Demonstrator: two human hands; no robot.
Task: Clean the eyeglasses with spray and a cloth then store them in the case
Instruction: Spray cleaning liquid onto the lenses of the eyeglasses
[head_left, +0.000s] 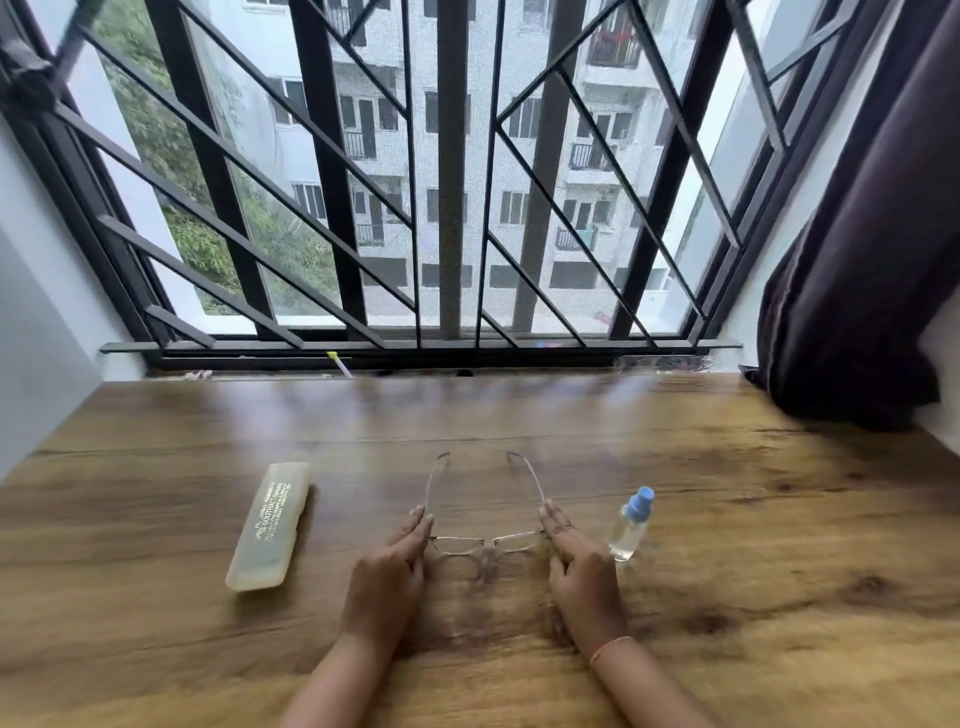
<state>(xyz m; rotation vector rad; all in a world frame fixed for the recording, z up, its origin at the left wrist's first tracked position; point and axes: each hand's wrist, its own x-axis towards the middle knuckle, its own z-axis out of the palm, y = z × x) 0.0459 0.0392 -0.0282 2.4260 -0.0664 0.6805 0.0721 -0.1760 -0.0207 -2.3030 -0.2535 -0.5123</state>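
- Eyeglasses (485, 543): temples unfolded, held low over the table (727, 519), mid-front.
- left hand (387, 571) and right hand (582, 566) each pinch a hinge end, probably to keep fingers off the lenses.
- spray bottle (629, 525) just right, case (267, 527) left, both within reach; no cloth visible.

My glasses (485, 543) have a thin, pale silvery frame. Under them the table (727, 519) is warm brown wood grain with dark knots. Left of the glasses, the case (270, 525) is milky yellow with white lettering. To their right, the bottle (626, 538) is clear, its cap (640, 501) blue. Beyond them the grille (451, 156) is black, with diagonal bars. Far right of them, the curtain (872, 260) is dark plum.
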